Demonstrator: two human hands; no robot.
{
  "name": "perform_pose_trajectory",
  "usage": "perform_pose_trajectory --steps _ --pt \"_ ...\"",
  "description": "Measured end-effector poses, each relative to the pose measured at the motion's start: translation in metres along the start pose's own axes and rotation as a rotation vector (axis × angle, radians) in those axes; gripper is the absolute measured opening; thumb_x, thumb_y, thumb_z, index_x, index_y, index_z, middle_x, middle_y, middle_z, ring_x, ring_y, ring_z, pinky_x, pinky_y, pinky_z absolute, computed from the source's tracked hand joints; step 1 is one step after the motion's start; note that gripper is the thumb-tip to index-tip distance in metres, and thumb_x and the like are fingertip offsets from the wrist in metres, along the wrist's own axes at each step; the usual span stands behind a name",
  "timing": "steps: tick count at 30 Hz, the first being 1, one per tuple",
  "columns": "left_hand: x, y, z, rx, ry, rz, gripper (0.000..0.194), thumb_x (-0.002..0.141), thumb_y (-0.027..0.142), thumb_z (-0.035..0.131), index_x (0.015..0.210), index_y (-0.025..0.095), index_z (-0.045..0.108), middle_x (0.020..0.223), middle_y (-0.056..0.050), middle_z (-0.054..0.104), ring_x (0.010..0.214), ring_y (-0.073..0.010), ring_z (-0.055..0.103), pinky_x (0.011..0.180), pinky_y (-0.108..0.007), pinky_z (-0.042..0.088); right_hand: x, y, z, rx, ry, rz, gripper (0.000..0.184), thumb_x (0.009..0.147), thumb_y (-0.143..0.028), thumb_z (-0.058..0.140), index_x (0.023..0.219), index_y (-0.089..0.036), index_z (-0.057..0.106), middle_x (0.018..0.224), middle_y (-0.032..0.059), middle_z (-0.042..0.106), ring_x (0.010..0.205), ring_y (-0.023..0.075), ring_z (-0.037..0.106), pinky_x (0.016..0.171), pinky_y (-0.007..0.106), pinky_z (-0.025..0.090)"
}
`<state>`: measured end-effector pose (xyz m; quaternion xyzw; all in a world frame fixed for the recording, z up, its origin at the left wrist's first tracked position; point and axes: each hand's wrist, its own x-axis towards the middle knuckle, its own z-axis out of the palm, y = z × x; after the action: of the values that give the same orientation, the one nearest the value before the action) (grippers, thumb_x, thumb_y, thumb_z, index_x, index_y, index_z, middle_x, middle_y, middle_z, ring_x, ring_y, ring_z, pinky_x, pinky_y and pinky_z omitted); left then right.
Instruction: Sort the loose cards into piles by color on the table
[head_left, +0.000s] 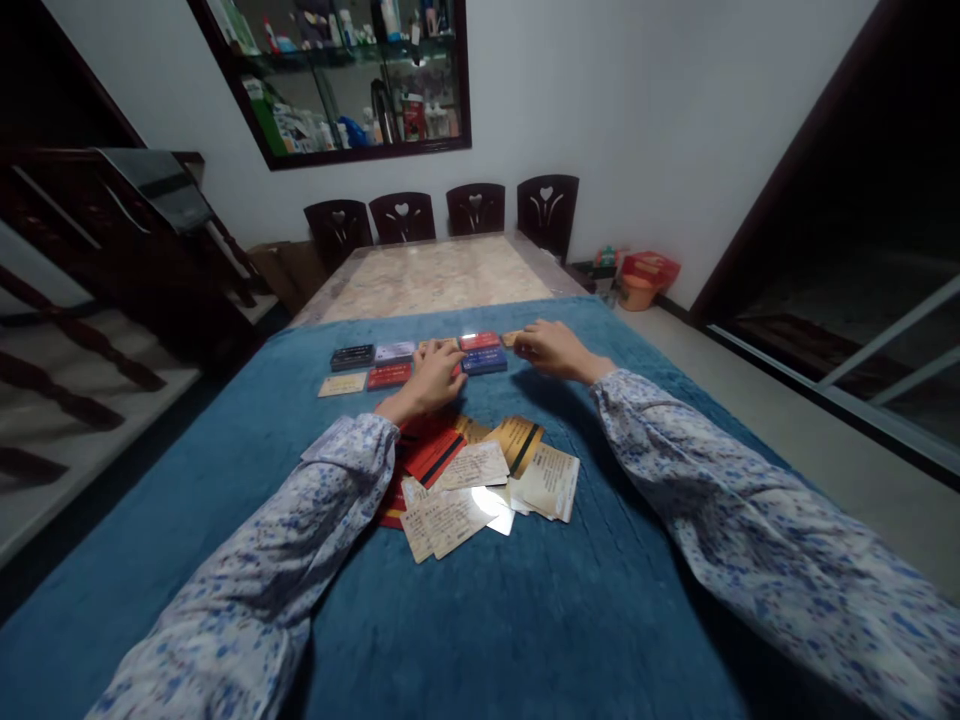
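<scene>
My left hand [435,380] reaches over the rows of cards, fingers apart and bent down. Part of a red card shows by its thumb; what lies under the palm is hidden. My right hand [556,350] is closed at the right end of the back row, its fingertips on a gold card [511,338]. Beside my hands lie a black stack [352,357], a silver stack [394,352], a red stack [479,341], a blue stack [484,360], another red stack [389,375] and a cream card [343,384]. Nearer me, a loose pile of cream cards [469,467] overlaps gold cards [517,440] and red cards [433,452].
A blue cloth [600,620] covers the near part of the long table; its far part is bare marbled top [427,272]. Several dark chairs [547,205] stand at the far end. An orange bucket [637,290] is on the floor at right, a wooden railing [67,390] at left.
</scene>
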<state>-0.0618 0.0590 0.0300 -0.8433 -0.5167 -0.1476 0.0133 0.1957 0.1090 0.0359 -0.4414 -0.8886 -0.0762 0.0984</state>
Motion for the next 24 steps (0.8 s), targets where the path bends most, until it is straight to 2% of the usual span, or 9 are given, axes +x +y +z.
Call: perform_pose_trajectory --steps 5,9,12,17,24 --pt "-0.025 -0.006 -0.001 0.007 0.005 -0.021 0.036 0.093 0.027 0.055 0.125 0.019 0.067 0.135 -0.015 0.062 0.129 -0.0369 0.044 0.101 -0.057 0.037 -0.001 -0.019 0.005 0.051 0.047 -0.115 0.021 0.098 -0.019 0.052 0.101 -0.020 0.072 0.116 0.0104 0.071 0.102 0.0234 0.058 0.077 0.031 0.034" --pt "-0.043 -0.010 -0.002 0.021 0.006 -0.034 0.034 0.092 0.025 0.057 0.123 0.018 0.068 0.135 -0.015 0.063 0.128 -0.0366 0.045 0.101 -0.057 0.036 0.001 -0.032 0.012 0.082 0.057 -0.186 0.019 0.096 -0.019 0.055 0.098 -0.018 0.073 0.108 0.0118 0.072 0.106 0.0250 0.057 0.082 0.033 0.035" --pt "-0.057 -0.012 -0.003 0.013 0.019 -0.039 0.035 0.092 0.027 0.057 0.125 0.019 0.067 0.135 -0.014 0.063 0.127 -0.0361 0.045 0.101 -0.058 0.036 0.000 -0.044 0.014 0.114 0.048 -0.214 0.019 0.094 -0.018 0.056 0.098 -0.018 0.074 0.101 0.0114 0.073 0.103 0.0258 0.057 0.080 0.034 0.034" --pt "-0.083 -0.011 -0.008 0.029 0.017 -0.057 0.031 0.093 0.026 0.056 0.120 0.018 0.069 0.130 -0.014 0.066 0.123 -0.0348 0.047 0.101 -0.057 0.035 -0.007 -0.071 0.012 0.175 0.014 -0.230 0.019 0.093 -0.016 0.056 0.098 -0.019 0.074 0.105 0.0101 0.073 0.103 0.0245 0.056 0.073 0.033 0.030" --pt "-0.117 -0.006 -0.013 -0.001 0.003 -0.051 0.026 0.096 0.026 0.053 0.112 0.020 0.072 0.118 -0.011 0.069 0.115 -0.0311 0.050 0.100 -0.054 0.035 -0.014 -0.098 0.009 0.206 -0.044 -0.318 0.021 0.093 -0.020 0.061 0.110 -0.022 0.073 0.109 0.0105 0.071 0.104 0.0257 0.052 0.075 0.033 0.030"
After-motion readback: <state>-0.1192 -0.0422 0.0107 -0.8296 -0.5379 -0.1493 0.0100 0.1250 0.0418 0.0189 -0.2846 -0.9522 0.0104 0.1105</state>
